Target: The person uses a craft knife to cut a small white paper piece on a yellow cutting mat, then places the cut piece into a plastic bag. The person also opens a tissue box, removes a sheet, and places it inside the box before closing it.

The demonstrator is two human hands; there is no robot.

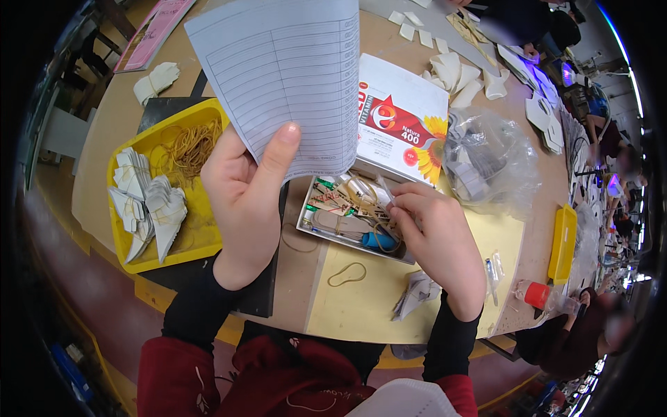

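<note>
- Left hand (pixel 243 187), right hand (pixel 438 240): bare.
- Black cuffs (pixel 201 313), 2: close-fitting, at 8 and 5 o'clock.
- Top (pixel 278 368): dark red, at 6 o'clock.
- Sleeves (pixel 167 372), 2: dark red; left bears white line print (pixel 203 403), 7 o'clock.

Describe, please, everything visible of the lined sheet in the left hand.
The lined sheet looks like whitish paper, printed with rows of thin lines, column rules and small print along its lower edge. Gently curved, it is raised above the table, its top out of frame. The left hand holds it low, thumb in front.
</note>
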